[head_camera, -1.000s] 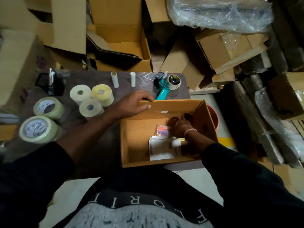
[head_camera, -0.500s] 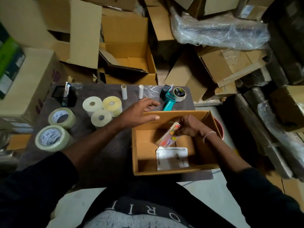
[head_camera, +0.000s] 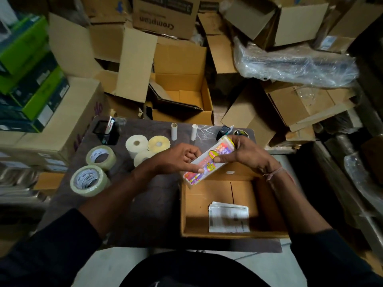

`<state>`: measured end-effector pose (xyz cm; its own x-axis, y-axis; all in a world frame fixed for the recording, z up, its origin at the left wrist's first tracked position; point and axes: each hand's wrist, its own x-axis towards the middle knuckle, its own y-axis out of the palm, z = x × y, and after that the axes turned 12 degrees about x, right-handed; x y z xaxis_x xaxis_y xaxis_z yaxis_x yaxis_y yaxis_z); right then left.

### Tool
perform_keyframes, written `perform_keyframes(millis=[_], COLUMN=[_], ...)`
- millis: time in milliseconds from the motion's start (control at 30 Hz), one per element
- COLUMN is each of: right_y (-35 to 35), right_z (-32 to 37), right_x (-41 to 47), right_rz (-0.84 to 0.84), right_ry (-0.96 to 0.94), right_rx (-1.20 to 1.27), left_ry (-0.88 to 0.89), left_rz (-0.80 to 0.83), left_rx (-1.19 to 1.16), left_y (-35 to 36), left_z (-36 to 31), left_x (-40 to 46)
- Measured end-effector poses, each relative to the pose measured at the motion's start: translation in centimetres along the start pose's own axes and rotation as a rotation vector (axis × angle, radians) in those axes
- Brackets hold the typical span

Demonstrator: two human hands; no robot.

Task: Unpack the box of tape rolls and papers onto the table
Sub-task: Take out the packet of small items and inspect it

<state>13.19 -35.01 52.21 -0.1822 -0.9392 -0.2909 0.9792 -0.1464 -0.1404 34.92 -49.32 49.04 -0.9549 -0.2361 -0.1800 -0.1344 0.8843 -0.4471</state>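
Two hands on packet: a colourful plastic-wrapped packet (head_camera: 209, 162) is held above the far rim of the open box (head_camera: 267, 206), tilted, its upper end toward the far right.
Right hand (head_camera: 244, 154): curled round the packet's upper end, thumb pressed on its face.
Left hand (head_camera: 180, 160): fingers mostly curled, the forefinger laid along the packet's lower end; a steadying touch rather than a full grip, as far as can be judged.
Step in hand: the packet is being carried out of the box for setting down on the table (head_camera: 145, 204).
Advice: a bare patch of table left of the box is judged best; the packet is to be laid flat, clear of the rolls, and released only once it rests.
Papers: one stack (head_camera: 228, 219), lying flat on the box floor, not yet removed.
Large clear tape rolls: two (head_camera: 89, 180), at the table's left edge, lying flat.
Pale rolls: three counted (head_camera: 136, 143), clustered near the left wrist, one partly hidden.
Upright white tubes: two (head_camera: 174, 131), at the far edge.
Tape dispenser: one (head_camera: 223, 131), largely hidden behind the right hand.
Black holder: one (head_camera: 106, 131), at the far left corner, contents unclear.
Surroundings: many cardboard cartons (head_camera: 180, 83) are piled beyond the table; not counted.
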Motion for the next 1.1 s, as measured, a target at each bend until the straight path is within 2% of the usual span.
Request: perform_keyframes(millis=[100,267,433,533,600,700,767,967,1100], right_y=[0.3,1.7,4.2,5.2,5.8,6.9,7.9,11.5,12.3], right_z=[0.0,0.8,1.6,1.5,1.4,0.6,-0.3,-2.1,-2.6], right_x=[1.0,2.7,4.6,5.0,4.6,3.5,3.1,3.3,3.5], right_rz=[-0.046,-0.319,-0.394,-0.488,-0.55,-0.49,-0.388,-0.248,-0.261], right_ry=[-0.008,-0.143,-0.221,-0.233,-0.181,-0.065,-0.025,0.021,-0.022], right_rx=[0.041,0.213,0.2,0.223,0.267,0.368,0.398,0.547,0.575], left_ry=[-0.03,-0.088,-0.102,-0.105,-0.131,-0.218,-0.256,-0.247,-0.219], left_rz=[0.005,0.055,0.017,-0.072,-0.233,-0.473,-0.551,-0.613,-0.661], left_rx=[-0.038,-0.194,-0.335,-0.326,-0.405,-0.632,-0.729,-0.83,-0.849], left_y=[-0.9,-1.3,-1.3,-1.4,-1.6,-2.1,-2.4,-2.0,-2.0], left_z=[0.3,1.2,1.2,1.3,1.9,3.0,3.5,4.6,4.8], left_x=[-0.9,-2.0,-1.8,-1.6,-1.4,-1.1,-1.0,-1.0,-1.3])
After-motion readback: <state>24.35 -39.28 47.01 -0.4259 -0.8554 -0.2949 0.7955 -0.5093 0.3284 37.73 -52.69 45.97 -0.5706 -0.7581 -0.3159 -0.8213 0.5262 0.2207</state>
